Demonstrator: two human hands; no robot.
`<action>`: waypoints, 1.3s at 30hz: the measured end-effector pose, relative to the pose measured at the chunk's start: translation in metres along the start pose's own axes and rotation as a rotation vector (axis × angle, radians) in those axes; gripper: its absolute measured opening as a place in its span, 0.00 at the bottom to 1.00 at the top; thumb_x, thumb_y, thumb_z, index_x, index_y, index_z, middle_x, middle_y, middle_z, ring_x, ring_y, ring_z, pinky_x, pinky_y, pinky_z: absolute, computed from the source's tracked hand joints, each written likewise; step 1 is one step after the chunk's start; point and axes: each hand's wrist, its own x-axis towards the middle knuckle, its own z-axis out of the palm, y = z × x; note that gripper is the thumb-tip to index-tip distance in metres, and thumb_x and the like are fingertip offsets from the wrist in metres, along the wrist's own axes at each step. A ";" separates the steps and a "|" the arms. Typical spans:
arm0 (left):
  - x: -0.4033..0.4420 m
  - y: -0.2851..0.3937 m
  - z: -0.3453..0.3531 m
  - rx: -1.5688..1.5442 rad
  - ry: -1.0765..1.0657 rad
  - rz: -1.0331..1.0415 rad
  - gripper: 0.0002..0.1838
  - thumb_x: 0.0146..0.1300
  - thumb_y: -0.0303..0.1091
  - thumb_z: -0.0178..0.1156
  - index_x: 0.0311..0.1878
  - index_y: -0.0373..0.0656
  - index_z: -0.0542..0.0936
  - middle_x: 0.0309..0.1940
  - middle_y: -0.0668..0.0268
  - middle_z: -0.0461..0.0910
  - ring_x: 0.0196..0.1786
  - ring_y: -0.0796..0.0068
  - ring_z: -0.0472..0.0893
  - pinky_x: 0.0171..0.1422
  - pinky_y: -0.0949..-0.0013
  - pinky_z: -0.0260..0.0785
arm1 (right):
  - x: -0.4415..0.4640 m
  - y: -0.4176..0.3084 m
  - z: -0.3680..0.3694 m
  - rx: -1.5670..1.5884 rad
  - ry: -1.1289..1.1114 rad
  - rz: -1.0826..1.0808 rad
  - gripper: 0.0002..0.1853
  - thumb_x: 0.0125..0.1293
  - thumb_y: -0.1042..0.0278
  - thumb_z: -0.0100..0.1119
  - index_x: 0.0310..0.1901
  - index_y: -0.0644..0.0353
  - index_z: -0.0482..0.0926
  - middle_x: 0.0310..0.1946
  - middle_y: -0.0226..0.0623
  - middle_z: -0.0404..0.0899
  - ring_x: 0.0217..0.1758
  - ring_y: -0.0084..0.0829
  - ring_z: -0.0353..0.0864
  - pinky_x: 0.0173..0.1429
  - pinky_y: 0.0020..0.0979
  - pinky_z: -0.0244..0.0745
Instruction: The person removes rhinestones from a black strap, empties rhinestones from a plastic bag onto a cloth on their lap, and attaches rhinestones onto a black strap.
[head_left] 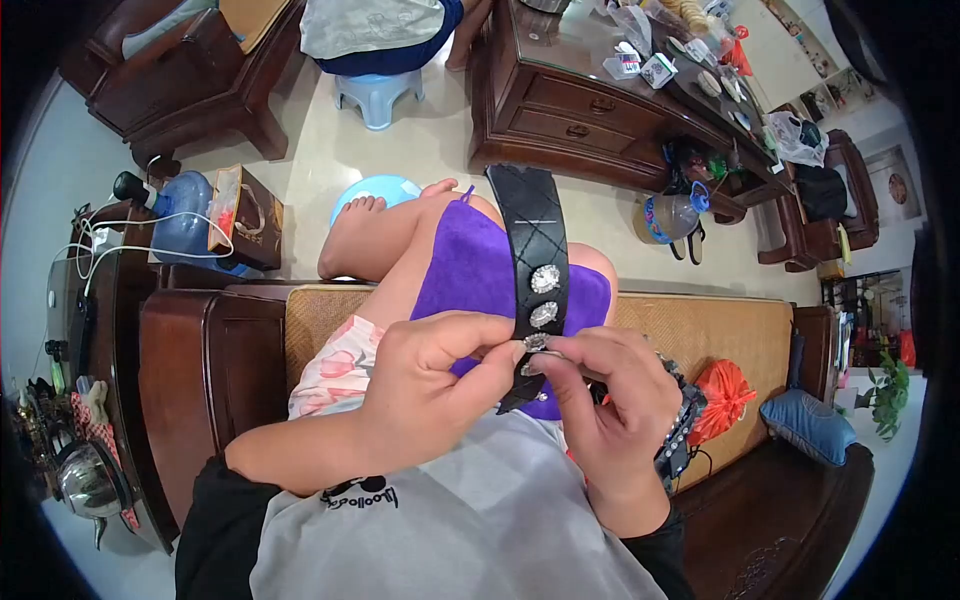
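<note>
A black quilted strap runs lengthwise over a purple cloth on my lap. Several oval clear-stone ornaments sit in a row along its middle. My left hand pinches a stone ornament at the strap's left edge, thumb and forefinger together. From the right, my right hand pinches at the same ornament, its thumb just below. The fingertips of both hands nearly meet there and partly hide the ornament. The strap's lower end shows beneath the fingers.
A red plastic bag and black studded straps lie on the bench to my right. A blue pillow is farther right. Ahead are a dark wooden table, a water jug and a person on a blue stool.
</note>
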 end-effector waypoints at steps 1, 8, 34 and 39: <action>0.000 0.000 -0.001 -0.007 -0.008 -0.008 0.06 0.62 0.24 0.56 0.39 0.37 0.82 0.23 0.69 0.78 0.24 0.83 0.68 0.28 0.81 0.60 | 0.000 0.001 0.000 0.008 -0.002 -0.012 0.10 0.47 0.82 0.69 0.34 0.65 0.83 0.31 0.38 0.81 0.25 0.29 0.76 0.28 0.23 0.70; 0.004 0.004 -0.004 -0.147 -0.057 -0.128 0.04 0.63 0.23 0.57 0.36 0.34 0.80 0.24 0.71 0.77 0.24 0.85 0.67 0.28 0.82 0.58 | 0.002 0.000 -0.004 0.005 -0.068 -0.065 0.10 0.47 0.83 0.67 0.34 0.65 0.82 0.30 0.37 0.81 0.26 0.29 0.76 0.29 0.24 0.70; 0.007 -0.024 0.001 -0.395 -0.081 -0.401 0.08 0.65 0.24 0.58 0.45 0.32 0.81 0.30 0.70 0.79 0.29 0.88 0.70 0.32 0.86 0.61 | -0.106 0.119 0.017 -0.208 -0.408 0.177 0.08 0.49 0.82 0.63 0.34 0.62 0.82 0.29 0.34 0.80 0.24 0.26 0.71 0.30 0.23 0.67; 0.007 -0.026 0.004 -0.404 -0.091 -0.410 0.08 0.65 0.23 0.57 0.45 0.32 0.81 0.32 0.69 0.80 0.31 0.87 0.71 0.35 0.86 0.63 | -0.068 0.091 -0.006 0.189 -0.137 0.430 0.10 0.47 0.83 0.64 0.33 0.62 0.82 0.30 0.33 0.80 0.23 0.22 0.69 0.28 0.21 0.65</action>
